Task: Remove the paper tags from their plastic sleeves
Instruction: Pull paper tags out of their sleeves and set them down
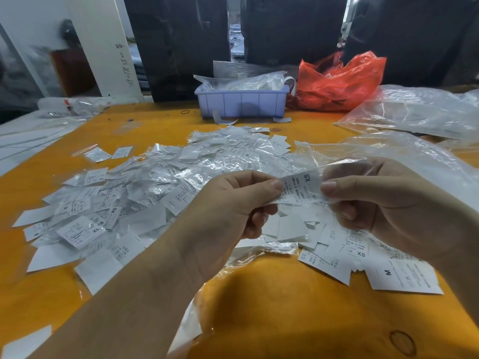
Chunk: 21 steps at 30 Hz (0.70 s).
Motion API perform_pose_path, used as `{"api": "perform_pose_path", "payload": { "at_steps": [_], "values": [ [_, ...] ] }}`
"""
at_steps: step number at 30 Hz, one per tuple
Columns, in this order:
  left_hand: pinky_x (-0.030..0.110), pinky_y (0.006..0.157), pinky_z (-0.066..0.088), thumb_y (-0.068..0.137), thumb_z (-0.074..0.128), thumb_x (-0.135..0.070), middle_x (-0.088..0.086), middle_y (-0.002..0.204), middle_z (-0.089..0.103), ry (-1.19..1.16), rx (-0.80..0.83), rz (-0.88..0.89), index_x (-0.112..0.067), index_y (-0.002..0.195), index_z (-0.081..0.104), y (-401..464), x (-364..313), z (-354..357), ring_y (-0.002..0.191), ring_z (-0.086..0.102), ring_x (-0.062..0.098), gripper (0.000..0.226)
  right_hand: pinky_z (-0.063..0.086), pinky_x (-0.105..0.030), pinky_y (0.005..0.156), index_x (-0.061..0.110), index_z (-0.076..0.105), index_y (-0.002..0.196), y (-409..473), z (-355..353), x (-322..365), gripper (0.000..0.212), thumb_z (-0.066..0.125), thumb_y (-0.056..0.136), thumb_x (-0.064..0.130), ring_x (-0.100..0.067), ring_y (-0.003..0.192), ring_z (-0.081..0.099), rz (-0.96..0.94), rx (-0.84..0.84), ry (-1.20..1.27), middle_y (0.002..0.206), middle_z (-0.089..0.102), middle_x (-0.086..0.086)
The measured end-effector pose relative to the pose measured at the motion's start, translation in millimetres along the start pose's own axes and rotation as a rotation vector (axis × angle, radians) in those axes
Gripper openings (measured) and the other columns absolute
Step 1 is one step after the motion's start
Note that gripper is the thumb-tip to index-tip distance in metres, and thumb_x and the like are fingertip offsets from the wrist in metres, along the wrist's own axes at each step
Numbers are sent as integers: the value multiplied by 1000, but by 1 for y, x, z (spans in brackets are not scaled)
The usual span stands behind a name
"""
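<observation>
- An XS tag [302,189] is pinched at its ends by the left hand [233,203] and right hand [375,200], both grips clenched on it
- Its long axis is stretched sideways between them

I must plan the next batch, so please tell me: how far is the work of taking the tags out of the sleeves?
Done: loose bare tags lie under the right hand. In hand: both hands pinch an XS tag; the left hand grips its left edge. Left: a large pile of sleeved tags on the orange table, so much remains.
</observation>
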State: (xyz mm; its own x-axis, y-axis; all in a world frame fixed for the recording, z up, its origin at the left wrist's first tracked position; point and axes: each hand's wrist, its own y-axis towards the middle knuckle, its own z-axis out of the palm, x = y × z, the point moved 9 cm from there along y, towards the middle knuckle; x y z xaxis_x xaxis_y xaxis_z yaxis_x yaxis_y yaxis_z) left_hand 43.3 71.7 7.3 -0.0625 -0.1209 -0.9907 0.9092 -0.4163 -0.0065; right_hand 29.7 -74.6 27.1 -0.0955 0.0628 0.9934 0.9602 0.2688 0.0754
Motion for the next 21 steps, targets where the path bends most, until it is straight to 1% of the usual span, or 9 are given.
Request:
{"api": "perform_pose_path", "payload": {
  "at_steps": [4,7,9,11,13,14,16,19,21],
  "values": [
    [18,44,38,89,63,-13,-1,58,58,9,-24,17,-22,69,75,1,0,-2,50,45,10,25,31,-21,43,15,68,60,0,3,-1,8,70,67,16,-12,50,39,3,14,-25,55,44,-1],
    [18,44,39,89,63,-13,0,59,58,14,-40,29,-19,70,74,1,0,-4,51,46,10,23,31,-20,43,16,67,59,0,4,-2,10,70,69,15,-12,50,38,4,22,-21,53,45,0],
    [18,44,38,90,62,-12,0,58,58,24,-53,41,-18,72,73,1,0,-4,50,46,10,22,32,-19,43,15,67,58,0,6,-4,10,70,68,15,-11,49,38,12,23,-20,54,47,-2],
    [19,44,39,92,61,-11,0,58,60,47,-57,52,-14,78,71,0,0,-3,50,47,10,17,34,-19,43,8,68,64,0,6,-7,6,71,67,12,-11,48,39,30,21,-2,59,51,-8],
    [20,45,41,93,60,-10,1,61,63,92,-56,62,-10,84,69,0,0,-2,51,49,10,13,36,-19,42,-2,67,73,1,5,-10,14,78,66,4,-12,48,41,45,10,-1,63,55,-12],
    [20,46,42,93,60,-10,2,63,65,123,-51,68,-9,87,69,-1,0,-1,51,50,10,11,36,-19,42,-4,68,76,1,4,-11,18,79,65,5,-11,48,43,50,1,-2,64,57,-11],
    [21,48,43,92,61,-12,1,67,68,184,-29,79,-9,89,68,-1,-1,1,53,52,9,8,36,-18,42,0,72,75,0,5,-11,19,74,62,14,-11,48,44,53,-11,-4,62,61,-9],
    [17,49,43,90,65,-18,-5,67,68,247,17,97,-9,93,69,-2,-1,6,54,55,3,11,35,-18,43,1,72,77,0,13,-10,25,73,60,20,-11,49,42,39,16,-35,60,54,-7],
    [12,49,41,91,65,-18,-9,63,65,276,27,132,-7,92,70,-1,-1,7,53,55,-1,12,34,-18,44,3,71,76,0,18,-10,23,72,61,19,-11,50,40,37,36,-29,58,49,-7]
  ]
}}
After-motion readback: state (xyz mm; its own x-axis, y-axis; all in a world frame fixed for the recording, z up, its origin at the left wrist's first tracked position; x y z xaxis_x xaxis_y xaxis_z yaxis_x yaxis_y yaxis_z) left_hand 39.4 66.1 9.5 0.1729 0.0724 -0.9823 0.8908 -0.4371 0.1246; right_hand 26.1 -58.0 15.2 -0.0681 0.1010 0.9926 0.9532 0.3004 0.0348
